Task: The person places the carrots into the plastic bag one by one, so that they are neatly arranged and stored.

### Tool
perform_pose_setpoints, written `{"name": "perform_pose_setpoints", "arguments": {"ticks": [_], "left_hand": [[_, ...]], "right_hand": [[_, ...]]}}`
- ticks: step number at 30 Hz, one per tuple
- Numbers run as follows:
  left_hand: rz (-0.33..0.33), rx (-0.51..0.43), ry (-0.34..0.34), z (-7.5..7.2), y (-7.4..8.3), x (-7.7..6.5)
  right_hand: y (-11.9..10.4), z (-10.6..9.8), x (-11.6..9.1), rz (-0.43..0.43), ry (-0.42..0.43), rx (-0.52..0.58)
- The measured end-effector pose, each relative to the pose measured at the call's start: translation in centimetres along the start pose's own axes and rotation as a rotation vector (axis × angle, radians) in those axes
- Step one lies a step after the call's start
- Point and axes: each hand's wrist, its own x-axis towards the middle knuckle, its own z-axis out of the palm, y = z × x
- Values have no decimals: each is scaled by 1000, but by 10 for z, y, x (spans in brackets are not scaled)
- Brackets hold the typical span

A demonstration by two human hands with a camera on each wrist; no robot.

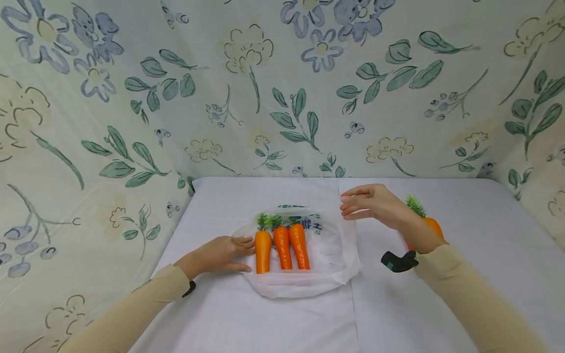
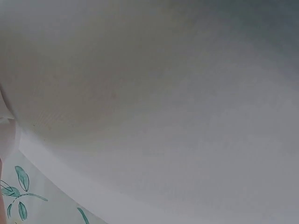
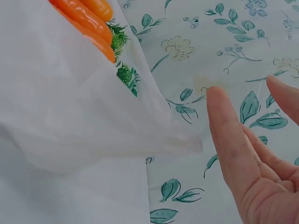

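Three orange toy carrots [image 1: 282, 247] with green tops lie side by side in a white plastic bag [image 1: 326, 252], whose mouth is spread wide. Dark printing shows on the bag near the tops. My left hand [image 1: 220, 255] rests at the bag's left edge, fingers extended beside the leftmost carrot [image 1: 263, 252]; whether they touch it I cannot tell. Above the bag's upper right rim my right hand [image 1: 368, 203] hovers with nearly straight fingers and nothing held. The right wrist view shows that hand [image 3: 243, 163] apart from the bag [image 3: 93, 116].
An orange vegetable [image 1: 433, 226] with a green top lies to the right, partly hidden by the right forearm. Something red shows beside it. White cloth [image 1: 309, 323] covers the table, and a floral curtain [image 1: 282, 98] hangs behind it. The left wrist view shows mostly blurred white cloth.
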Motion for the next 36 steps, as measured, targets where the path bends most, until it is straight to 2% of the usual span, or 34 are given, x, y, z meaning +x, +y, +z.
{"name": "perform_pose_setpoints", "arguments": {"ticks": [6, 15, 22, 36], "left_hand": [[-5, -6, 5, 1, 1, -1], [-15, -23, 4, 3, 1, -1], [3, -11, 12, 2, 2, -1], [9, -3, 12, -3, 1, 1]], "right_hand": [[5, -20, -13, 1, 55, -29], [25, -53, -33, 16, 114, -78], [36, -83, -42, 69, 142, -94], [59, -128, -58, 165, 321, -294]]}}
